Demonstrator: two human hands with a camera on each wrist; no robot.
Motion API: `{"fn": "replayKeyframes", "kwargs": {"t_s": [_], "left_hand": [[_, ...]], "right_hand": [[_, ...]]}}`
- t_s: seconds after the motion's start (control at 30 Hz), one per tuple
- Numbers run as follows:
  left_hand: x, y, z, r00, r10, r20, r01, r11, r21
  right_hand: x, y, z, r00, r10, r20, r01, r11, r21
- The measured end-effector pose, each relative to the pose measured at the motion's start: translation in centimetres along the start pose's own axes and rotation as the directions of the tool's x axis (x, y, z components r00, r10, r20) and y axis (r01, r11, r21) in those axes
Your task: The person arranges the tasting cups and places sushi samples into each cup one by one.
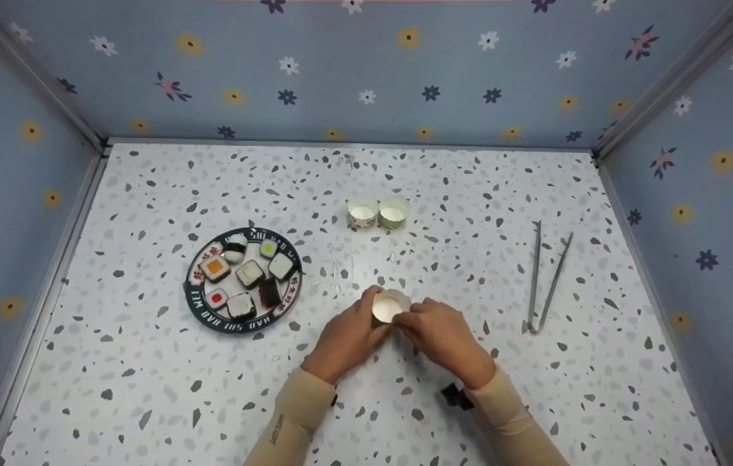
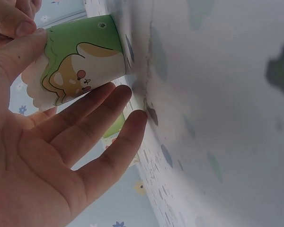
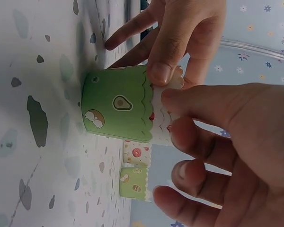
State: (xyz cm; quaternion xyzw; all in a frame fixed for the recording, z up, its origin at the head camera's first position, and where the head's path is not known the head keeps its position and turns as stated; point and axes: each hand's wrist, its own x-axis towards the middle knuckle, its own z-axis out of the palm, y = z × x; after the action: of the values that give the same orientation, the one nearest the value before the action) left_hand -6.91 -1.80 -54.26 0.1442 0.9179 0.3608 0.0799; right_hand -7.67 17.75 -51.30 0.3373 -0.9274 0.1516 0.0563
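Clasping a green paper cup (image 3: 116,104) between thumb and fingers, the left hand (image 1: 348,333) holds it upright at the table (image 1: 146,395), while the right hand (image 1: 442,333) pinches the rim of a white patterned paper cup (image 3: 157,128) nested inside. Farther back, a donut-print paper cup (image 1: 362,222) and a second green cup (image 1: 392,222) stand side by side. Sushi pieces (image 1: 250,274) fill a round plate (image 1: 195,309) leftward; metal tongs (image 1: 535,278) lie rightward, arms spread.

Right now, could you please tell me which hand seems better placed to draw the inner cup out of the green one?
Probably the right hand: its thumb touches the exposed white rim of the inner cup, while the left hand holds the green cup from the other side.
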Motion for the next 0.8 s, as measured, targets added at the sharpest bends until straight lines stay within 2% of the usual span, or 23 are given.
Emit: {"fn": "replayKeyframes", "kwargs": {"t_s": [0.27, 0.43, 0.63, 0.8], "left_hand": [[0.0, 0.0, 0.0, 1.0, -0.003, 0.0, 0.003, 1.0, -0.01], [0.0, 0.0, 0.0, 1.0, -0.004, 0.0, 0.004, 1.0, -0.013], [0.0, 0.0, 0.0, 1.0, 0.013, -0.011, -0.013, 1.0, -0.008], [-0.1, 0.0, 0.0, 1.0, 0.019, -0.014, -0.019, 1.0, -0.009]], "right_hand": [[0.0, 0.1, 0.1, 0.998, -0.039, -0.056, 0.039, 0.999, -0.001], [0.0, 0.0, 0.0, 0.998, -0.033, -0.053, 0.033, 0.999, 0.007], [-0.1, -0.2, -1.0, 0.998, -0.034, -0.053, 0.034, 0.999, 0.004], [0.1, -0.3, -2.4, 0.993, -0.054, -0.101, 0.054, 0.999, 0.001]]}}
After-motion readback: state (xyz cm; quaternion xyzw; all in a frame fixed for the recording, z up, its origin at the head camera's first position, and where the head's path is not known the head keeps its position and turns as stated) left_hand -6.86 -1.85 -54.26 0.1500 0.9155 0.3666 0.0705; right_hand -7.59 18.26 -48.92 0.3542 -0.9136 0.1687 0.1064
